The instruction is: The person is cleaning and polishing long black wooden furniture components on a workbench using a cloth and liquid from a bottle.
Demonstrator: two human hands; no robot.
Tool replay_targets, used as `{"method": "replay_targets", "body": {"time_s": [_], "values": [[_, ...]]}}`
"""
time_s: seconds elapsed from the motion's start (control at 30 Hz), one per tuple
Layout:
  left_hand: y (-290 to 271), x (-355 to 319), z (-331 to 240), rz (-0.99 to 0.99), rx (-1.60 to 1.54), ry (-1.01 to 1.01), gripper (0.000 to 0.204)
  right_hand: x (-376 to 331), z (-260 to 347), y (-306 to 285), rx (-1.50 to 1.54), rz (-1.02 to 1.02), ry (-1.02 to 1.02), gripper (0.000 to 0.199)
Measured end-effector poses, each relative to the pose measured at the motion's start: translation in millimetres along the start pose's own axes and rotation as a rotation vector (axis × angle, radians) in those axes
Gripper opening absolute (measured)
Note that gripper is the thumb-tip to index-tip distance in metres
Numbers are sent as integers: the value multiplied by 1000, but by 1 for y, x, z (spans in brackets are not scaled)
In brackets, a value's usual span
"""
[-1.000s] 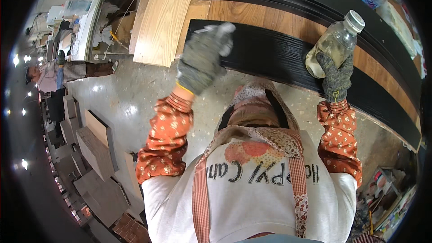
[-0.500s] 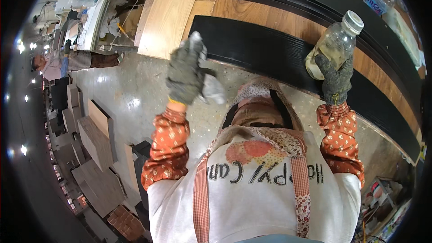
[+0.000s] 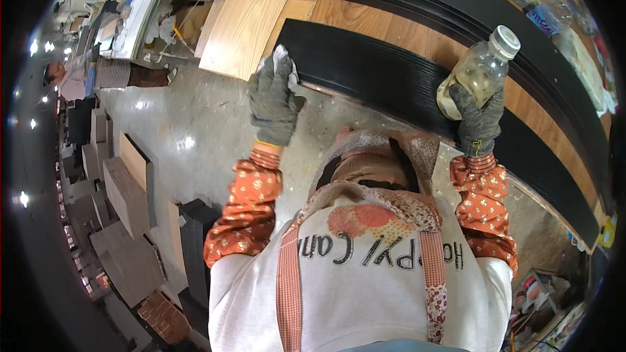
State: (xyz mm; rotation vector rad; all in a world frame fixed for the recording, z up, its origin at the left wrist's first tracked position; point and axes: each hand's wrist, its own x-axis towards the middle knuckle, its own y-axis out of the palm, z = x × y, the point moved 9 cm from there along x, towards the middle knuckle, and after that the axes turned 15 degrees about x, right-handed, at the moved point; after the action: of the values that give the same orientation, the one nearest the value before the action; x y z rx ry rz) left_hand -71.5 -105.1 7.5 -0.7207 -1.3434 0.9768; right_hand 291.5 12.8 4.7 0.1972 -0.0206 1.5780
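My left hand (image 3: 274, 105), in a dark grey knit glove, presses a white rag (image 3: 283, 57) at the left end of a black wood-grained board (image 3: 372, 62). Its fingers are closed over the rag, part of which shows past the fingertips. In my gloved right hand (image 3: 480, 120) is a clear plastic bottle (image 3: 481, 68) with a white cap, tilted to the right. Some cloudy yellowish contents sit low in it. The bottle is above the right half of the black board, and whether it touches the board I cannot tell.
A longer black moulding (image 3: 417, 3) lies beyond the board on a brown wooden work surface (image 3: 391, 23). A pale wood panel (image 3: 244, 26) is at the left. Stacked boards (image 3: 127, 199) stand on the floor. Another person (image 3: 98, 73) stands far left. Plastic-wrapped items (image 3: 551, 16) lie far right.
My left hand has come to the board's left edge, and the loose rag end that hung beside it is gone from sight. My right hand and the bottle have shifted slightly left and nearer.
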Motion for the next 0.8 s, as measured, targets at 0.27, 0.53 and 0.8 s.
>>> {"method": "replay_targets", "body": {"time_s": [0.27, 0.53, 0.8], "values": [[-20, -19, -136, -36, -133, 252, 59, 0, -4, -8, -73, -8, -27, 78], [12, -7, 3, 28, 74, -11, 75, 2, -8, -24, -208, -84, -71, 66], [-28, 55, 15, -176, -174, -91, 59, 0, -8, -28, -177, -100, -58, 77]]}}
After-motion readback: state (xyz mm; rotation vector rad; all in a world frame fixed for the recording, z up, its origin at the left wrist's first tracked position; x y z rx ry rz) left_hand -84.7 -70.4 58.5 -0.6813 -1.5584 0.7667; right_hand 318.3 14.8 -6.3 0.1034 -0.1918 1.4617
